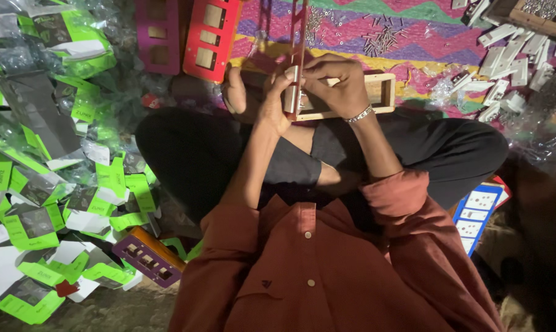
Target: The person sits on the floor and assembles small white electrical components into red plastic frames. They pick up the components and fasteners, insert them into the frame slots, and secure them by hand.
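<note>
Two hands (pixel 302 92) were up; one red plate (pixel 211 37), one magenta plate (pixel 158 34), one purple-and-orange plate (pixel 147 257); one wooden frame (pixel 385 92); green packets beyond counting

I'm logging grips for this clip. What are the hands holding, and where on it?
Both hands hold a long red strip standing on edge. The left hand and the right hand pinch its lower end from either side.

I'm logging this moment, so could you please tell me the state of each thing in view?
Left hand: gripping the red frame.
Right hand: fingers closed on the red frame.
Red frame: held upright, edge-on.
Wooden frame: flat on the lap.
Purple frame: lying on the floor.
Screws: loose on the cloth.
Green packets: scattered, heaped.
</note>
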